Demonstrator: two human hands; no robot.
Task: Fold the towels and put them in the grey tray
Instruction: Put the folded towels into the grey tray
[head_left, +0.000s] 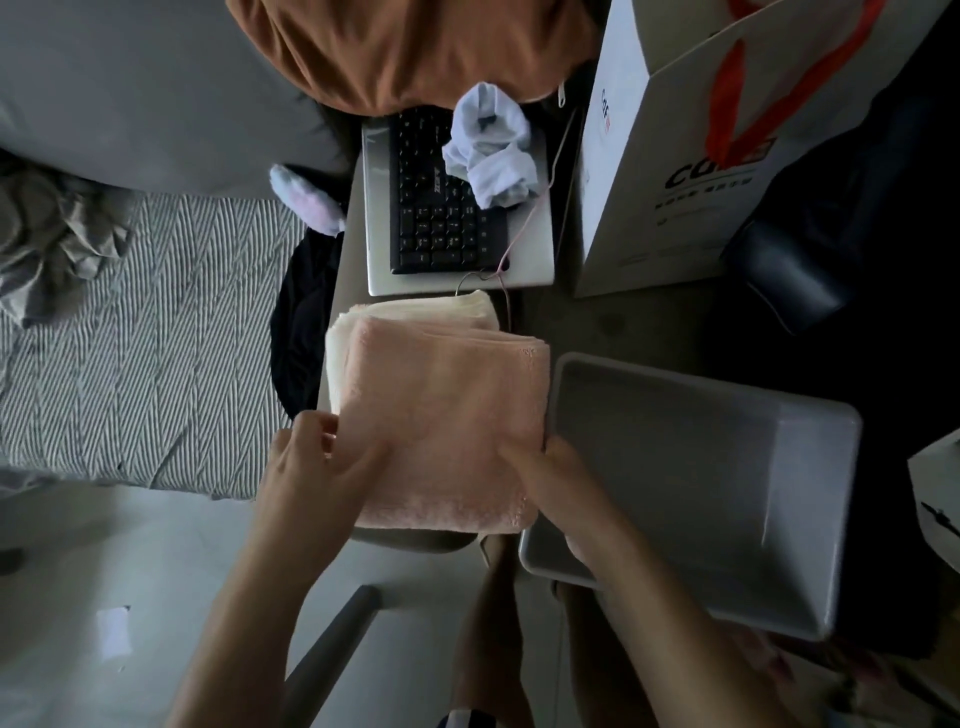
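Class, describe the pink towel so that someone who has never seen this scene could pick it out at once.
Start at the grey tray on the right; the pink towel lies folded just to its left, in front of the black keyboard. Both hands hold its near part, the left hand and the right hand. It tops a stack, and its salmon colour separates it from the cream towel beneath.
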